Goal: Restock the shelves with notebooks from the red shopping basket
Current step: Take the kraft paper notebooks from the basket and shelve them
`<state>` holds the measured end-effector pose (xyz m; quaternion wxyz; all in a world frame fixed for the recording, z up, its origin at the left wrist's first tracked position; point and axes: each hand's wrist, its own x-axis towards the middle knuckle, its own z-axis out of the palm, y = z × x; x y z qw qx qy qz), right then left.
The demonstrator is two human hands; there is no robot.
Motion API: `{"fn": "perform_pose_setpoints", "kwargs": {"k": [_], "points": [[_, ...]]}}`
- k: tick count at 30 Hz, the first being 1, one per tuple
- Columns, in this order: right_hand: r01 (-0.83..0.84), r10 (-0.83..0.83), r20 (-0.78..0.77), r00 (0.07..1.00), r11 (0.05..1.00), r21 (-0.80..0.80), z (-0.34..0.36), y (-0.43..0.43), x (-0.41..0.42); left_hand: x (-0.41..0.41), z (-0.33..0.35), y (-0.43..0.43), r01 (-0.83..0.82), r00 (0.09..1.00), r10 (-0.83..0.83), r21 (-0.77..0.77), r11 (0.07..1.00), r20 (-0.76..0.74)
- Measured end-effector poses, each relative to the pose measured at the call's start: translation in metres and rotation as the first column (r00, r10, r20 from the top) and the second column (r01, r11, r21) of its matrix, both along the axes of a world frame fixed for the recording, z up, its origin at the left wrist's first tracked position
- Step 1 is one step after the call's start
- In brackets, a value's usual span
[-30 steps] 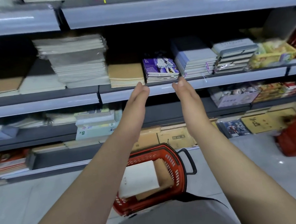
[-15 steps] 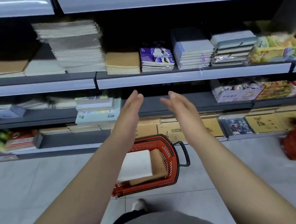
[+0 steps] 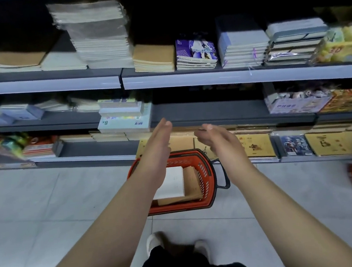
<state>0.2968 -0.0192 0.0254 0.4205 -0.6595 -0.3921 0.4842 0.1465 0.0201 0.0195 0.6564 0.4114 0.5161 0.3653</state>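
Both the left hand (image 3: 155, 148) and right hand (image 3: 219, 139) hang empty, fingers loose, above the red plastic shopping basket (image 3: 205, 173) on the floor; its white-covered notebook (image 3: 171, 183), lying flat atop brown ones, looks light and bendy; best pinched along opposite edges.

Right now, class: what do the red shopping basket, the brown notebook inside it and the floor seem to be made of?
Red shopping basket: looks like moulded plastic, going by its slotted lattice wall and even red colour.
Brown notebook: matte kraft-paper or card cover, probably; flat tan, no shine.
Floor: pale glazed tile, likely ceramic; grout lines and soft reflections show.
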Motion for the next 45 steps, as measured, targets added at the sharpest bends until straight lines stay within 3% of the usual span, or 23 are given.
{"fn": "perform_pose_setpoints", "kwargs": {"k": [16, 27, 45], "points": [[0.014, -0.013, -0.07, 0.997, 1.0, 0.011, 0.015, 0.023, -0.044, -0.066, 0.024, 0.026, 0.011, 0.998, -0.013, 0.038, 0.999, 0.056], [0.072, -0.072, -0.004, 0.997, 0.996, -0.044, -0.003, 0.029, -0.09, -0.113, 0.0, 0.033, 0.061, 0.994, -0.049, -0.119, 0.991, 0.1], [0.179, -0.172, -0.069, 0.983, 0.978, 0.104, 0.058, 0.06, -0.14, -0.134, 0.074, 0.074, 0.171, 0.96, -0.177, 0.047, 0.984, 0.216]]}}
